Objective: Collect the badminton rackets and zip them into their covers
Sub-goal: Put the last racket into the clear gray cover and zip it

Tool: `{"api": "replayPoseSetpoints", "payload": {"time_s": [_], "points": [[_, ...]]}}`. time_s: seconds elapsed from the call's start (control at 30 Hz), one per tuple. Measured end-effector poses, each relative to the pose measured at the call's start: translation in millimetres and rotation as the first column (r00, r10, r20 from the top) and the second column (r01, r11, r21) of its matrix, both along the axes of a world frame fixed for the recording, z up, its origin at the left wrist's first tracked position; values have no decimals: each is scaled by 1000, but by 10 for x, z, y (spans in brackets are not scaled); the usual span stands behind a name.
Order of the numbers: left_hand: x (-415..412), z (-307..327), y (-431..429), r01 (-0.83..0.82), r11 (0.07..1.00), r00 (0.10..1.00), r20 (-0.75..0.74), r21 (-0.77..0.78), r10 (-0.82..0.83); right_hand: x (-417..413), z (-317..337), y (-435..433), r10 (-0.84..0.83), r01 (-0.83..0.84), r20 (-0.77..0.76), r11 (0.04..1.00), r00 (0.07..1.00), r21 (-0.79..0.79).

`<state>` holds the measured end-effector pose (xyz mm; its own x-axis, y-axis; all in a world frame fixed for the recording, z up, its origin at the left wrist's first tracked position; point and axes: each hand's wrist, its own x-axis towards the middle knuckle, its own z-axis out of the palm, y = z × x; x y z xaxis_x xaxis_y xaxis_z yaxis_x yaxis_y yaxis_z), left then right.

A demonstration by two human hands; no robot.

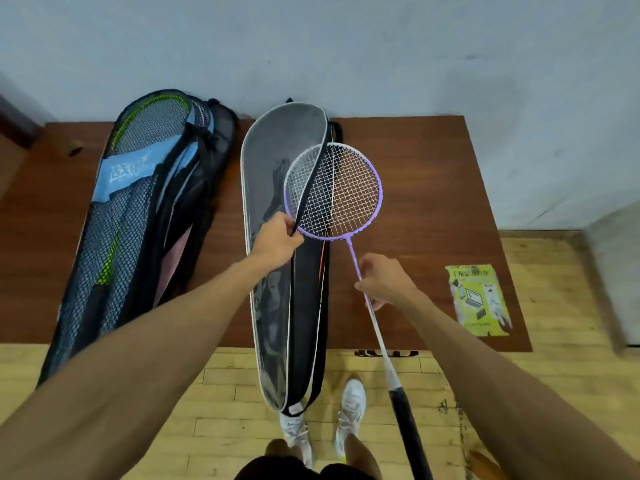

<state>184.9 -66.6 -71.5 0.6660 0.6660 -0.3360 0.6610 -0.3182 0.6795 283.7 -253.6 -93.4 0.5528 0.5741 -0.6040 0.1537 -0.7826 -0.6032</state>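
A purple-and-white badminton racket (349,188) hovers over the brown table, its head above the right side of a grey-and-black cover (266,188) that lies unzipped in the middle. My right hand (384,282) pinches the racket's thin shaft; the black grip hangs down past the table's front edge. My left hand (277,240) grips the cover's black zipper edge and lifts the flap beside the racket head. An orange-shafted racket lies inside that cover. At the left a blue-and-black mesh cover (138,209) holds a green racket.
The brown table (433,237) stands against a pale wall. A yellow-green leaflet (479,299) lies near its front right corner. Wood flooring runs below, with my white shoes (351,407) under the cover's hanging end.
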Motion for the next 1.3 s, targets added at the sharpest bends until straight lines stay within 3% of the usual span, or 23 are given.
{"api": "replayPoseSetpoints", "payload": {"time_s": [0.17,0.23,0.4,0.6,0.67,0.73,0.8,0.83,0.97,1.13,1.3], "points": [[-85,-132,28,24,999,999,36,-24,-23,74,-25,458,-70,74,-27,986,997,152],[-103,-202,67,21,1000,998,53,-17,-21,115,-71,711,-176,192,-95,961,980,199],[-139,-387,216,41,997,994,108,-64,-34,177,-233,1311,-435,515,-340,834,834,198],[-148,-556,419,51,991,992,118,-125,-37,117,-387,1573,-461,663,-555,709,693,239],[-139,-600,398,56,990,992,122,-130,-40,113,-467,1499,-461,624,-489,742,740,245],[-126,-657,357,54,991,990,138,-123,-37,120,-519,1334,-426,493,-299,846,854,205],[-128,-709,303,46,993,993,109,-107,-34,86,-534,1096,-305,312,-81,946,949,89],[-144,-729,269,51,995,996,73,-87,-44,44,-535,976,-232,234,-46,972,972,27],[-378,-743,-3,217,975,954,-219,37,-204,-215,-527,601,50,-65,-135,992,990,-110],[-846,-727,-363,276,952,916,-336,131,-219,-435,-529,436,237,-252,-136,961,962,-113],[-1107,-680,-495,268,949,870,-464,166,-164,-636,-509,465,317,-327,-100,938,943,-117]]}}
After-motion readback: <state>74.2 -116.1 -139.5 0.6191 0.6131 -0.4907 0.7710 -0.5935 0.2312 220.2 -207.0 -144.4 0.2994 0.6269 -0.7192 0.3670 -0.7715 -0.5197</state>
